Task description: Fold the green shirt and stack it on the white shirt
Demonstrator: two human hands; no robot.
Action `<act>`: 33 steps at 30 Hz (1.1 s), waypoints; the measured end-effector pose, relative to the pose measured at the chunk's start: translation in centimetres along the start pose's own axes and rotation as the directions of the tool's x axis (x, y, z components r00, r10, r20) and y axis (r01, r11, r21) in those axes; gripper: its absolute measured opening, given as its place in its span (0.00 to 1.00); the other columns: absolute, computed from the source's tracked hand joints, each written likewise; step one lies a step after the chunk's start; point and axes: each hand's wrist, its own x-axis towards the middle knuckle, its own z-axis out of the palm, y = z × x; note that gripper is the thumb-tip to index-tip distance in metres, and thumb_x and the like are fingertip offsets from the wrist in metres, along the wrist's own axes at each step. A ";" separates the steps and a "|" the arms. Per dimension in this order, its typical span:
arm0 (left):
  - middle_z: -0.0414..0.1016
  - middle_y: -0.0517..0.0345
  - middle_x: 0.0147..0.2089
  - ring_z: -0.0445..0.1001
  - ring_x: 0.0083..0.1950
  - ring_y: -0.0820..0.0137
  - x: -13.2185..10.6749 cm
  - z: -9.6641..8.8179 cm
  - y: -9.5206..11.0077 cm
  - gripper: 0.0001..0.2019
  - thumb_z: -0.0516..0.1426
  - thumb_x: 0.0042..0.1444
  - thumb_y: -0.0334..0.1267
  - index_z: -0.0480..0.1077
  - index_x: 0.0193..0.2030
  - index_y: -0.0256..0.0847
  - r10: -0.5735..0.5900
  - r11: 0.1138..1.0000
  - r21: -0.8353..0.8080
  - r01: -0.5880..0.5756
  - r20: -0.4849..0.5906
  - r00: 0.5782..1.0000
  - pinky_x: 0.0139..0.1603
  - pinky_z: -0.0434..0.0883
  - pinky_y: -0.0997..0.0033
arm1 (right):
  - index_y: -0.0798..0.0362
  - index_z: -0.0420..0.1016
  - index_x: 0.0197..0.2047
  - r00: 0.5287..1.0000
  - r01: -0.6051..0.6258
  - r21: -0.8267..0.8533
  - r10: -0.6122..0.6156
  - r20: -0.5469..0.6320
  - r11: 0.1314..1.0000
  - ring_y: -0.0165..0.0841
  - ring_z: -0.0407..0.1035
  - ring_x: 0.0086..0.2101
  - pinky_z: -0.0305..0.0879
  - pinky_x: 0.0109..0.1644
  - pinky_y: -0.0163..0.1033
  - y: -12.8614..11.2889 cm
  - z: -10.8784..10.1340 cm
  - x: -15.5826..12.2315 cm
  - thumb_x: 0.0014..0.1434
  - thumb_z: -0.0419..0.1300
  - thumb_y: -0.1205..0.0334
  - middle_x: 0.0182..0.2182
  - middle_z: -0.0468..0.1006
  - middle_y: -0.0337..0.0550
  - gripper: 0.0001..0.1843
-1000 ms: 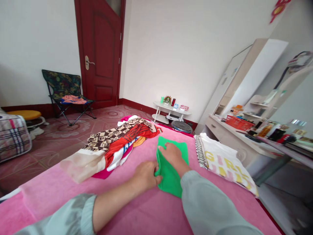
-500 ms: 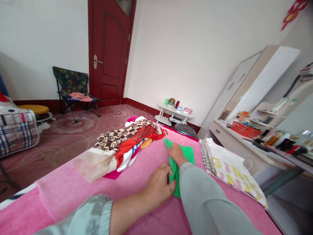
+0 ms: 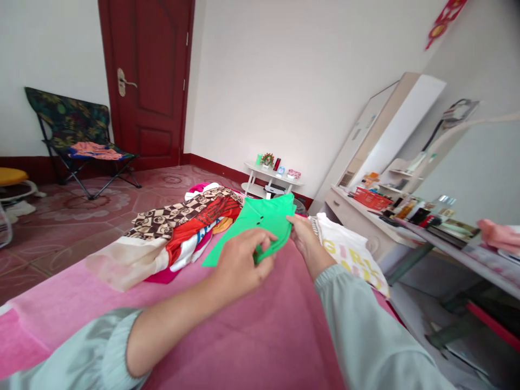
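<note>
A bright green garment (image 3: 260,216) is spread partly open above the pink bed cover, with small dark marks near its middle. My left hand (image 3: 244,260) pinches its near edge, fingers curled toward the thumb. At the garment's right edge, my right hand (image 3: 304,237) grips the cloth, its fingertips partly hidden by the fabric. To the left lies a heap of clothes (image 3: 190,216), with brown checked, red, white and sheer cream pieces. A white T-shirt (image 3: 349,249) with yellow and pink letters lies folded on the right.
The pink bed cover (image 3: 244,336) spreads under my arms. A dressing table (image 3: 337,203) with a red basket (image 3: 371,199) and bottles stands at the right. Farther off are a small white table (image 3: 252,168), a red door (image 3: 158,81) and a folding chair (image 3: 73,119) with clothing on it.
The bunched green garment has been lifted and spread wider. My right hand has moved from its far end to its right edge. The view has turned somewhat to the right.
</note>
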 end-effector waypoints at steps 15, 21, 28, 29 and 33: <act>0.78 0.62 0.36 0.75 0.37 0.71 -5.5 5.7 -0.5 0.08 0.53 0.60 0.41 0.74 0.39 0.46 0.079 0.994 0.012 -0.112 0.635 0.769 0.37 0.65 0.76 | 0.59 0.74 0.46 0.966 0.207 -0.436 -0.254 -0.052 0.876 0.38 0.71 0.42 0.68 0.47 0.42 10.2 -9.7 -9.2 0.54 0.51 0.60 0.42 0.77 0.52 0.20; 0.76 0.54 0.46 0.71 0.49 0.64 -2.2 4.1 -5.9 0.09 0.54 0.57 0.37 0.73 0.42 0.43 -0.024 0.939 0.336 -0.071 0.270 0.962 0.50 0.65 0.68 | 0.53 0.76 0.41 0.867 0.476 -0.538 -0.474 0.154 0.696 0.38 0.68 0.45 0.64 0.52 0.45 9.2 -8.0 -10.7 0.56 0.51 0.65 0.41 0.76 0.47 0.14; 0.78 0.56 0.36 0.75 0.38 0.66 0.6 1.5 -13.9 0.08 0.55 0.53 0.36 0.72 0.39 0.39 -0.359 0.906 0.255 0.337 0.044 0.932 0.41 0.69 0.70 | 0.45 0.70 0.54 0.700 0.690 -0.398 -0.416 0.581 0.605 0.35 0.62 0.56 0.51 0.63 0.49 5.2 -3.2 -15.3 0.61 0.55 0.57 0.55 0.71 0.41 0.18; 0.78 0.56 0.35 0.75 0.37 0.65 0.8 1.5 -14.7 0.09 0.56 0.52 0.37 0.71 0.40 0.38 -0.406 0.894 0.221 0.389 0.038 0.913 0.40 0.69 0.70 | 0.44 0.67 0.58 0.652 0.716 -0.377 -0.369 0.662 0.587 0.36 0.58 0.59 0.45 0.66 0.52 4.7 -2.5 -16.1 0.61 0.56 0.55 0.59 0.67 0.40 0.21; 0.78 0.58 0.31 0.76 0.33 0.66 2.3 2.1 -16.7 0.14 0.59 0.50 0.36 0.70 0.44 0.37 -0.496 0.863 0.158 0.480 0.080 0.865 0.35 0.69 0.72 | 0.41 0.54 0.66 0.511 0.755 -0.326 -0.199 0.836 0.570 0.36 0.42 0.65 0.30 0.68 0.57 4.1 -1.1 -17.9 0.64 0.50 0.47 0.66 0.53 0.38 0.29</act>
